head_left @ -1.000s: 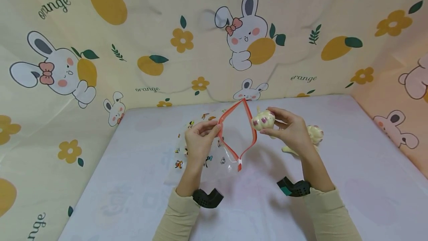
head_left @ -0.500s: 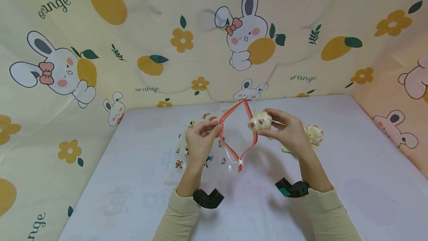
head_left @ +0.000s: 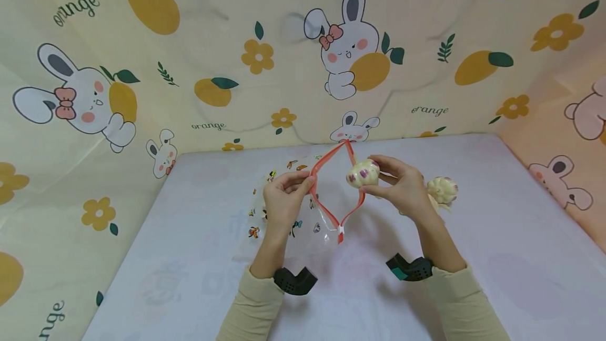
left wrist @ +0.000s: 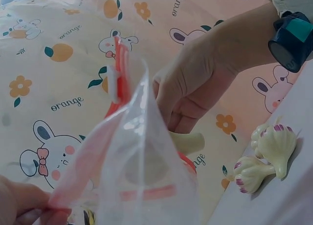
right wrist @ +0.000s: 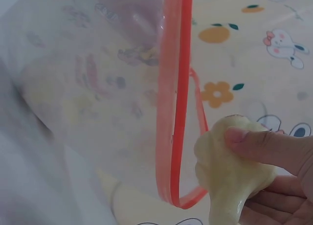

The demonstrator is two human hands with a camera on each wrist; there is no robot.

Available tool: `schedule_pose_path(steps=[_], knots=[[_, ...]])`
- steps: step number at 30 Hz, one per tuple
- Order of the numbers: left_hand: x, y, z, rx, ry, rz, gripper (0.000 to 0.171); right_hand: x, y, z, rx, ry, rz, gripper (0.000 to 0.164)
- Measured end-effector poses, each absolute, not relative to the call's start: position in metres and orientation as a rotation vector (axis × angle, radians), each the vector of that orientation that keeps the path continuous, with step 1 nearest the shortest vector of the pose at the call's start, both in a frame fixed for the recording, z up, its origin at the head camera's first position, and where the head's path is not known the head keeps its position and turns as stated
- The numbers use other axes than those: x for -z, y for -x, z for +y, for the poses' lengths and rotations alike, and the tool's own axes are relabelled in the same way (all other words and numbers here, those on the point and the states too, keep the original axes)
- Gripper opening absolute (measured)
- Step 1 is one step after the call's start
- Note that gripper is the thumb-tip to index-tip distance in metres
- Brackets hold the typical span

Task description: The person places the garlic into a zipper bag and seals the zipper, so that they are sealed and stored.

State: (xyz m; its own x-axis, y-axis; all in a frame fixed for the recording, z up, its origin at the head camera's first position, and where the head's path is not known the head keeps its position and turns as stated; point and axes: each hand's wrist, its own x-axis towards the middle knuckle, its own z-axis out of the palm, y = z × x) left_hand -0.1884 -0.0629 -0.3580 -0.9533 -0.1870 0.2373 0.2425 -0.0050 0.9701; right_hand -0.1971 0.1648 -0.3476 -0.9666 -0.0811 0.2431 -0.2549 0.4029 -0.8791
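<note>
Pinching a garlic bulb (head_left: 363, 173) with the right hand (head_left: 403, 186), on that hand's left and at the right edge of the open clear bag (head_left: 303, 231), stalk (right wrist: 226, 211) downward in the right wrist view, and gripping the red rim (head_left: 326, 157) opposite with the left hand (head_left: 286, 199).

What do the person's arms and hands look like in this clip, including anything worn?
Both the left hand and right hand are bare, without gloves. The arms wear plain beige sleeves. At the cuffs sit a left wrist device and a right wrist device, both black and angular; the right one bears a teal patch. No cables show.
</note>
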Motion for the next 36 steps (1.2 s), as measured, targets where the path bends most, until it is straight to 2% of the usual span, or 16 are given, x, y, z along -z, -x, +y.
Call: schedule_pose_path(steps=[19, 27, 36], knots=[[0.36, 0.189, -0.063, 2.016, 0.061, -1.985, 0.018, 0.353, 0.198, 0.157, -1.614, -0.362, -2.495, 0.065], [0.36, 0.189, -0.063, 2.009, 0.067, -1.984, 0.018, 0.358, 0.2, 0.156, -1.541, -0.424, -2.45, 0.061], [0.358, 0.189, -0.062, 2.014, 0.041, -1.991, 0.018, 0.356, 0.199, 0.154, -1.577, -0.379, -2.508, 0.061]])
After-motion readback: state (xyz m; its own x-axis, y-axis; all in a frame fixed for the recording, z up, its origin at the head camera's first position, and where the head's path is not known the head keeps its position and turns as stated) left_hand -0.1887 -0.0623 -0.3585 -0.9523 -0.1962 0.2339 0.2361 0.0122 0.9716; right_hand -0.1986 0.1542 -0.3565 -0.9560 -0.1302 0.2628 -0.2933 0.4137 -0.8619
